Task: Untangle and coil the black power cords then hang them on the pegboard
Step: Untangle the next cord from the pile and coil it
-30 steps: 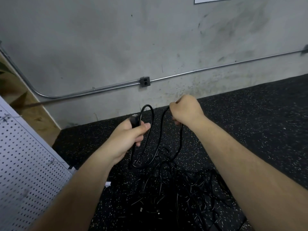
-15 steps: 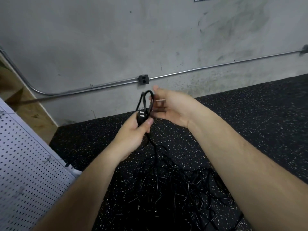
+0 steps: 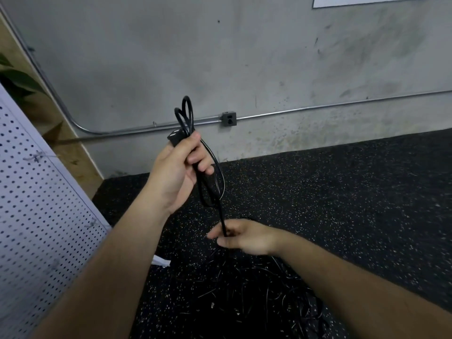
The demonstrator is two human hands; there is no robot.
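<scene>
Now lower, apart from left hand (image 3: pixel 178 167) gripping the loops: right hand (image 3: pixel 244 237) pinching thin black rubber power cord (image 3: pixel 221 216); risk of snagging in heap of tangled black cords (image 3: pixel 244 297).

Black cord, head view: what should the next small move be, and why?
Probably the right hand should lift its pinched stretch of cord up to the left hand as another loop. The left hand grips a few loops, and the rest trails into the tangle on the floor.
</scene>
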